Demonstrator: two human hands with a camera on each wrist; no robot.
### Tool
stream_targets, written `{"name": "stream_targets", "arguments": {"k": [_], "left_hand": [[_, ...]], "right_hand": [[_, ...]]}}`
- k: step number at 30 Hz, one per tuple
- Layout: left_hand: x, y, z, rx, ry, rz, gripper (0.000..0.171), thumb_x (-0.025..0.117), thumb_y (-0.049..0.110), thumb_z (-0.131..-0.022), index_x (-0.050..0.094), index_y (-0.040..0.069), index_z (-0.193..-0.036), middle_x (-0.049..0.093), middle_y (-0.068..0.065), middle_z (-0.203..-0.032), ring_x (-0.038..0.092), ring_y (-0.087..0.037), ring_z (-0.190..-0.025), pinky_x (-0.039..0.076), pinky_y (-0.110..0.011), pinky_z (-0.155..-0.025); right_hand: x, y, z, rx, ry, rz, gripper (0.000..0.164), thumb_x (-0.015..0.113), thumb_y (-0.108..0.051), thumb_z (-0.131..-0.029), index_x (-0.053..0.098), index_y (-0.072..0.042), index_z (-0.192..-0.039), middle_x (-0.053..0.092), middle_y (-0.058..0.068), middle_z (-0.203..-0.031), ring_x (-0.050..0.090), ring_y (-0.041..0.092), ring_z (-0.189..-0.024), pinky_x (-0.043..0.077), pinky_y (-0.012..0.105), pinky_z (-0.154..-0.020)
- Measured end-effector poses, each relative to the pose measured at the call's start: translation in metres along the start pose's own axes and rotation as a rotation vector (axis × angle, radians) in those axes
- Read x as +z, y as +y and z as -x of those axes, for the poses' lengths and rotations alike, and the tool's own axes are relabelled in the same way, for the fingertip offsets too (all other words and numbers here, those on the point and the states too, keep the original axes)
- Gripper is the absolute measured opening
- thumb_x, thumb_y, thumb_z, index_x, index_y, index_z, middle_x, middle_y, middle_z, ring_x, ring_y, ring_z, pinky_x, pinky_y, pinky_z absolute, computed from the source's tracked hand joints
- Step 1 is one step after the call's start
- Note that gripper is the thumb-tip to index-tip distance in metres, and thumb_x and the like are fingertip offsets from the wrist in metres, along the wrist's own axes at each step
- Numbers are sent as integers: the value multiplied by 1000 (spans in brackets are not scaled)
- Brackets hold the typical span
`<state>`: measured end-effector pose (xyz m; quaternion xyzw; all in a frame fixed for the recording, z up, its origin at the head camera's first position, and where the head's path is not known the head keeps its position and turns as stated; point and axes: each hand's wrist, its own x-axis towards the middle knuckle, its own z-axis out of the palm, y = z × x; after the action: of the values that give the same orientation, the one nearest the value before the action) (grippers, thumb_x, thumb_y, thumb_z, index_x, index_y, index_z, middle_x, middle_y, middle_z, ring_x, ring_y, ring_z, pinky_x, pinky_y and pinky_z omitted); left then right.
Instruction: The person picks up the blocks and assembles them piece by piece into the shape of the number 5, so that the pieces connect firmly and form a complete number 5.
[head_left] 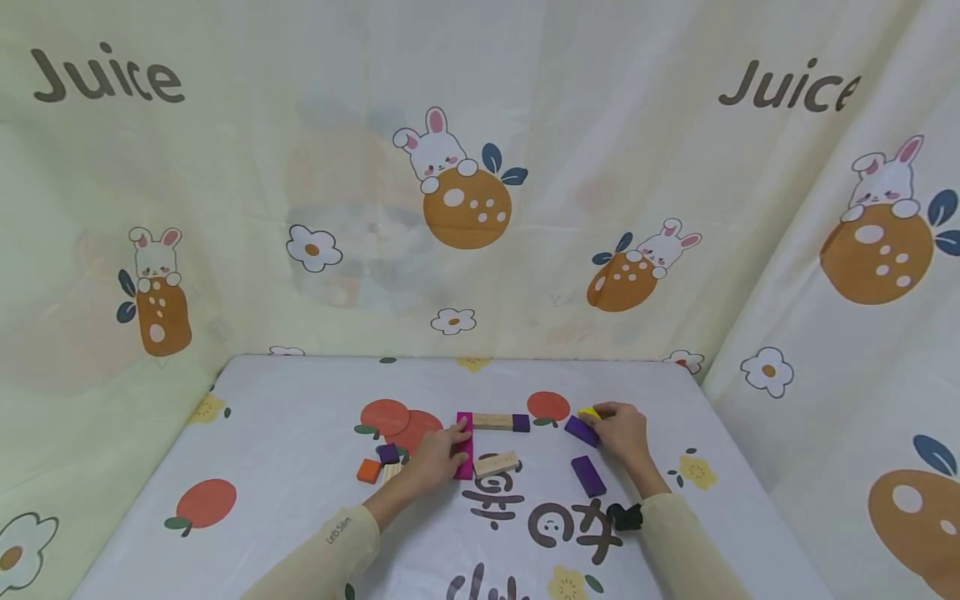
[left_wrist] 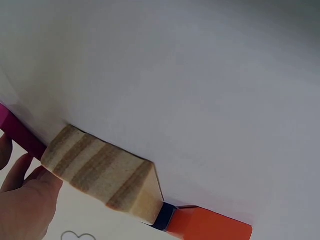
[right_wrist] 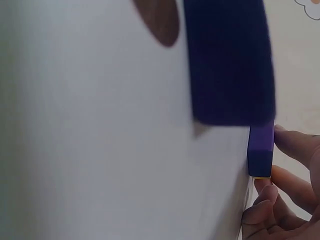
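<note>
In the head view, my left hand [head_left: 429,458] rests its fingers on a long magenta block [head_left: 465,468], which stretches away from me on the cloth. The left wrist view shows that magenta block [left_wrist: 22,134] partly behind a striped wooden block [left_wrist: 100,167]. My right hand [head_left: 621,432] pinches a yellow block [head_left: 587,412], mostly hidden by the fingers. Directly in front of it lies a slanted purple block [head_left: 581,432], right at the fingertips. From the right wrist, only a thin yellow edge shows beside the purple block [right_wrist: 261,145]; another dark purple block [right_wrist: 227,65] looms close.
A wooden block [head_left: 492,422] and a small purple block [head_left: 521,423] run right from the magenta one. A loose wooden block [head_left: 497,464] lies nearby. An orange block [head_left: 368,471] sits left, a purple block [head_left: 588,476] and a black object [head_left: 625,517] right.
</note>
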<state>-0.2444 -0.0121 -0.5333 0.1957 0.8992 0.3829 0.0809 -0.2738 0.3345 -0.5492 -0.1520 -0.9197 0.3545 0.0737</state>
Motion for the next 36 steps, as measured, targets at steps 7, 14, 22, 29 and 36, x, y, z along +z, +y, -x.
{"name": "stream_targets", "arguments": {"k": [7, 14, 22, 29, 36], "left_hand": [[0, 0, 0, -4, -3, 7, 42, 68, 5, -101, 63, -4, -142, 48, -17, -164, 46, -46, -151, 46, -58, -117], [0, 0, 1, 5, -4, 14, 41, 67, 5, -102, 63, -4, -142, 47, -18, -164, 44, -47, -152, 43, -59, -120], [-1, 1, 2, 7, -5, 8, 42, 67, 4, -101, 63, -5, -142, 48, -19, -163, 45, -47, -151, 44, -58, -119], [0, 1, 2, -1, -10, 12, 43, 67, 5, -102, 62, -4, -143, 46, -18, -165, 43, -46, -153, 44, -58, -119], [1, -2, 2, 6, -6, 10, 42, 67, 6, -102, 62, -3, -143, 46, -17, -165, 43, -46, -153, 43, -59, -119]], "right_hand": [[-1, 2, -1, -2, 15, -2, 42, 81, -28, -94, 76, 6, -119, 78, 25, -112, 71, 36, -100, 57, 48, -88], [-2, 1, 1, 33, 0, -18, 42, 79, -28, -96, 75, 7, -120, 76, 28, -117, 70, 38, -102, 59, 49, -89], [-3, 2, 1, 51, 11, -27, 43, 78, -29, -97, 75, 7, -120, 75, 28, -117, 68, 38, -104, 58, 50, -91], [-7, 1, 2, 59, 11, -47, 42, 78, -28, -96, 75, 7, -120, 75, 27, -117, 67, 38, -103, 57, 50, -91], [-8, -9, 4, 41, 16, -36, 43, 80, -33, -95, 77, 3, -120, 77, 23, -113, 68, 31, -93, 56, 35, -78]]}}
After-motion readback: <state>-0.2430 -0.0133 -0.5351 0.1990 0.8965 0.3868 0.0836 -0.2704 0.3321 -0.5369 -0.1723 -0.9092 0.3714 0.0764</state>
